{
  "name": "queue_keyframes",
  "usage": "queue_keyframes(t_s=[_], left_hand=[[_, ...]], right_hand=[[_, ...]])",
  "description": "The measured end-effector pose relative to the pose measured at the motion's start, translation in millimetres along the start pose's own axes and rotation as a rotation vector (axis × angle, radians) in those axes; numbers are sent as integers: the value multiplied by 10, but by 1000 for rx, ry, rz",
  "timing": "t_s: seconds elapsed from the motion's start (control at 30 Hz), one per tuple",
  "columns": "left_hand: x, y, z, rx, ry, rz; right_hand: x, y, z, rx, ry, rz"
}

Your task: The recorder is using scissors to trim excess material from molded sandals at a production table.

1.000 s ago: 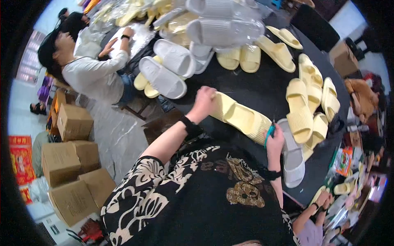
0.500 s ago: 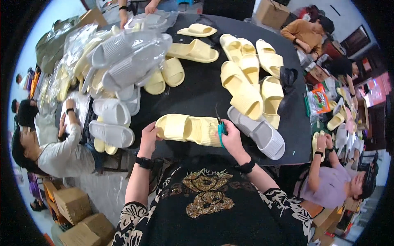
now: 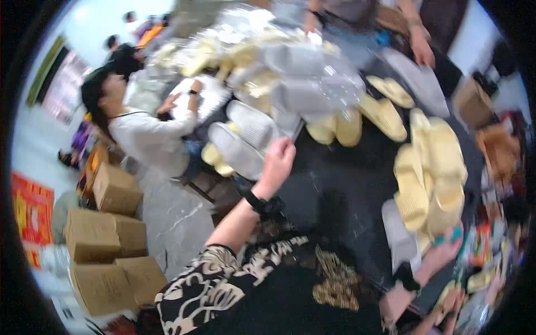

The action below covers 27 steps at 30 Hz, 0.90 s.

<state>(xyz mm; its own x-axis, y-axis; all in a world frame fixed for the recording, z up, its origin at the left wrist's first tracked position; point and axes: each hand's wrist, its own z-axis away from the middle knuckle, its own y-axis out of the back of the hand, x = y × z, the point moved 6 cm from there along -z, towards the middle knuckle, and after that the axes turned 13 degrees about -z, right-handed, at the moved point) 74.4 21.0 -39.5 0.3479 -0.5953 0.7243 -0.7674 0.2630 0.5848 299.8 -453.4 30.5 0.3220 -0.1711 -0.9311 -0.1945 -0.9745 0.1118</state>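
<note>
My left hand (image 3: 276, 164) is beside the grey slippers (image 3: 243, 148) at the table's left edge. Its fingers are curled closed; blur hides whether they grip anything. At the lower right, my right hand (image 3: 444, 258) is closed around teal-handled scissors (image 3: 449, 234), close to the near end of the yellow slippers (image 3: 446, 167). Those slippers lie in an overlapping group. A single grey slipper (image 3: 399, 234) lies next to them, left of my right wrist.
Plastic-wrapped grey slippers (image 3: 315, 92) are heaped on the black table (image 3: 335, 184), with yellow ones beside them. A person in white (image 3: 151, 134) works at the left. Another person's hand (image 3: 422, 50) reaches in from the far side. Cardboard boxes (image 3: 92, 234) stand on the floor.
My view has swung left. The yellow slipper is out of my hands, my left hand has moved to the grey slippers, and my right hand, still with the scissors, is by the yellow group.
</note>
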Motion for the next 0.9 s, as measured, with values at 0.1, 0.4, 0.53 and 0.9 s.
queue_keyframes(t_s=[0.1, 0.4, 0.53, 0.9], left_hand=[[-295, 379, -17, 284, -89, -417], [-943, 681, -151, 40, 279, -687], [-1026, 658, -361, 2, 354, -752], [-1554, 459, -381, -53, 363, -355]], right_hand=[[964, 380, -331, -45, 17, 157], [1414, 306, -365, -12, -117, 321], [1133, 157, -234, -58, -22, -22], [604, -499, 382, -270, -276, -348]])
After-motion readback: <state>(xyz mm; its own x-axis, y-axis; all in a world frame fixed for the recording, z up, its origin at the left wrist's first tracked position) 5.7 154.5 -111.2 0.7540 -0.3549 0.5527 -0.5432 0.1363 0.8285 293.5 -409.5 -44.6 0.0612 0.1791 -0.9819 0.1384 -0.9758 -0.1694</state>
